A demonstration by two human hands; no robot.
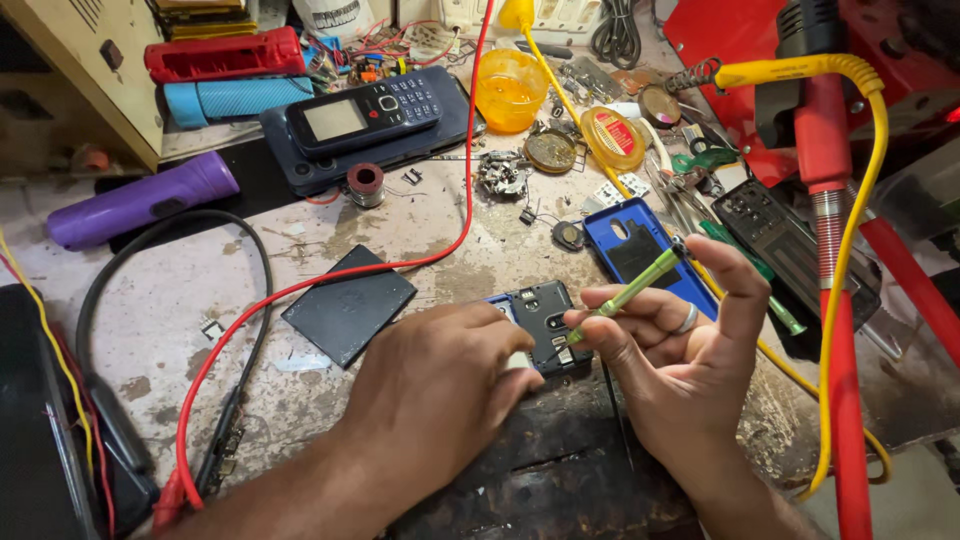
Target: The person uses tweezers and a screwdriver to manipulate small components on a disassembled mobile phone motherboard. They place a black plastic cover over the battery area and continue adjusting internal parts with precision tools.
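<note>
My left hand [440, 385] lies flat over the near end of a small opened phone body [540, 315], pinning it to the worn bench. My right hand [680, 345] is closed on a thin green screwdriver [632, 290] whose tip touches the phone body's right edge; a ring sits on one finger. A blue phone back cover [625, 235] lies just behind the screwdriver. A flat black battery [348, 305] rests to the left of my left hand.
A dark keypad phone [365, 115] lies on a larger black device at the back. A red wire [330, 280], black cable [250, 350], purple torch [140, 200], solder spool [365, 183], yellow cup [510, 90] and red tool with yellow cable [835, 330] crowd the bench.
</note>
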